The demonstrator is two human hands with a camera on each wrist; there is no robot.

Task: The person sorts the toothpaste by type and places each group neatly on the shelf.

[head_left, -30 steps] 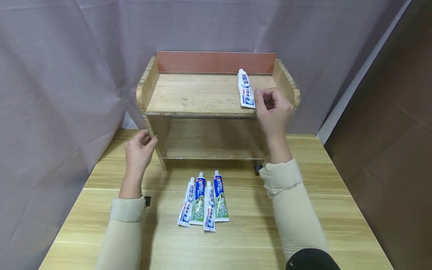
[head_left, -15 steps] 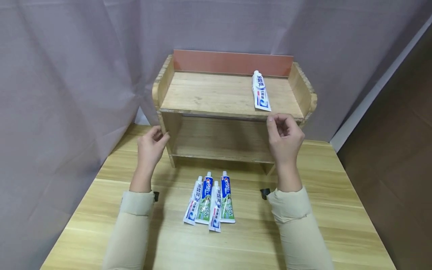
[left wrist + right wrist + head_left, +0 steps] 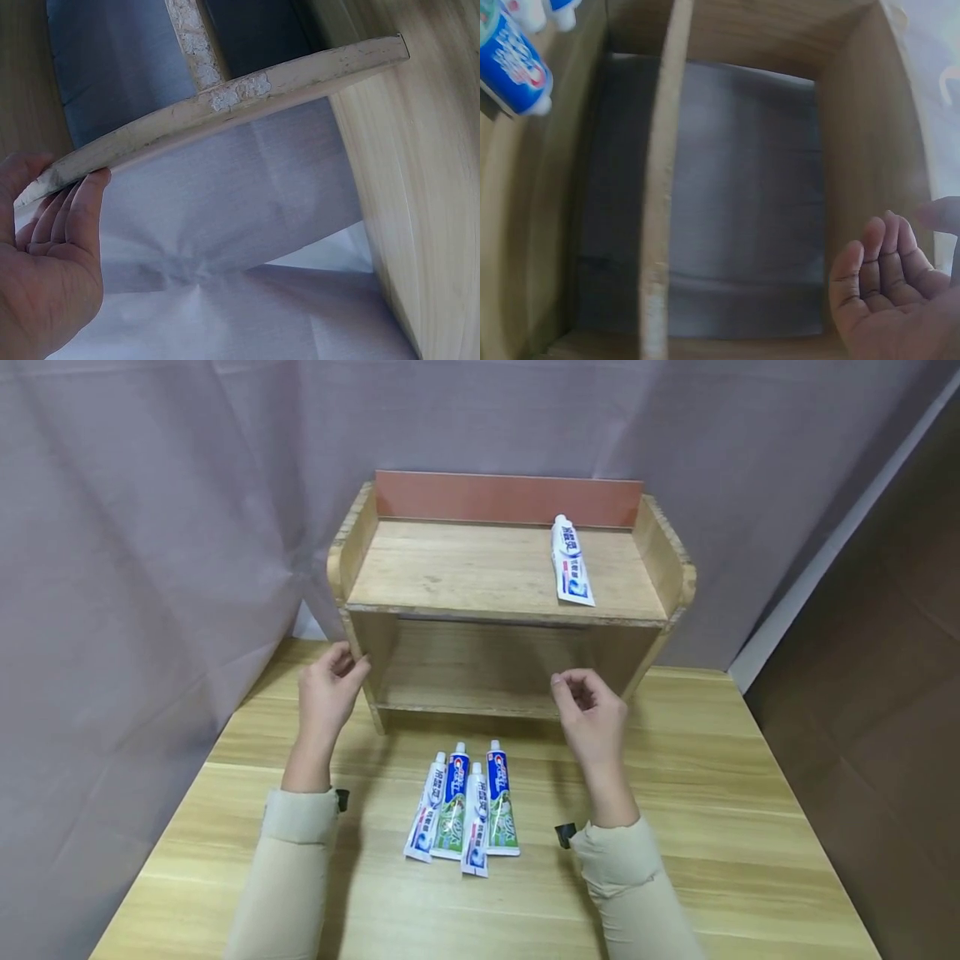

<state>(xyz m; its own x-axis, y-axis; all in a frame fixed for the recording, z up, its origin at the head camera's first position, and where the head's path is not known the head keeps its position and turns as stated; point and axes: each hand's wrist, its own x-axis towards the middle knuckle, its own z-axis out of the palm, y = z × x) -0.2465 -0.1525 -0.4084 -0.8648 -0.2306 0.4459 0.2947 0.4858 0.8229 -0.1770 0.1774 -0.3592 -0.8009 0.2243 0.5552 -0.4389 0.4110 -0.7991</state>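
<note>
My left hand [image 3: 326, 689] grips the left side panel of a two-level wooden shelf [image 3: 465, 568]; in the left wrist view the thumb and fingers lie on either side of the panel edge [image 3: 157, 135]. Nothing is in my right hand [image 3: 596, 718], held in front of the lower level with loosely bent fingers, thumb apart from them in the right wrist view. On the top board, right of the middle, lies a white-and-blue toothpaste tube [image 3: 572, 564], cap toward the back. Two white tubes [image 3: 475, 822] and two blue-green toothpaste tubes [image 3: 501, 802] lie side by side on the table, caps toward the shelf.
The shelf has a reddish back strip [image 3: 510, 497] and raised side panels. It stands at the back of a wood-grain table [image 3: 712, 827], before a grey cloth [image 3: 187, 527]. A brown surface [image 3: 870, 635] rises along the right.
My right hand has come away from the tube on the top board, moving down and toward me. The left hand keeps its hold on the side panel. The head view has shifted slightly.
</note>
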